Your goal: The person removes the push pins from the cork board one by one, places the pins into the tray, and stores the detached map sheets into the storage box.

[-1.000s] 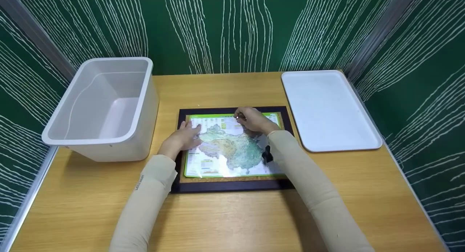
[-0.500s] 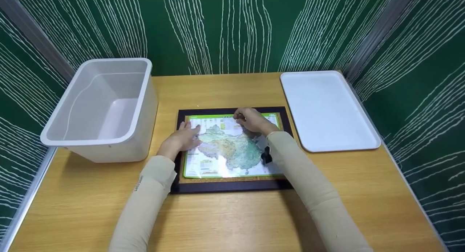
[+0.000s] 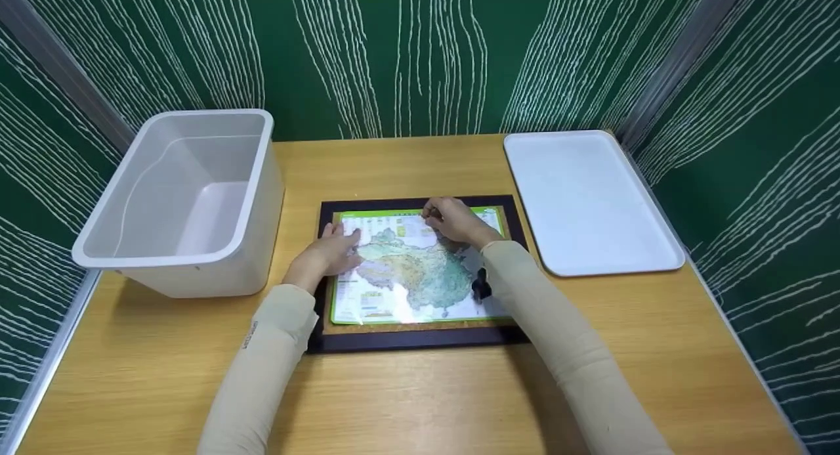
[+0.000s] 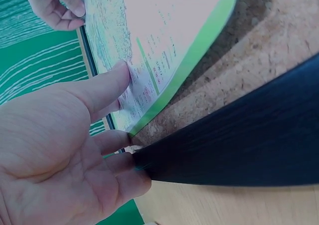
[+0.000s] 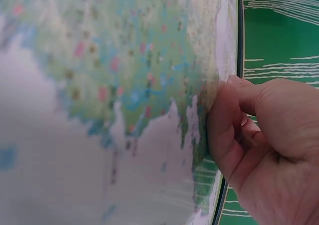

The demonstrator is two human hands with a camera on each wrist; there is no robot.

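Little has changed: left hand [image 3: 328,251] still presses flat at the map's [image 3: 413,271] nine o'clock, right hand [image 3: 453,220] keeps pinching its twelve o'clock edge.

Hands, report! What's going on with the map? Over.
Left hand flat on map. Right hand pinching map's top edge. Map lies on corkboard. Nothing in the way.

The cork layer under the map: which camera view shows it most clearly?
The left wrist view. There the cork layer shows its grain, between the map's green border and the dark frame. The head view shows only a thin brown strip. The right wrist view shows none of it.
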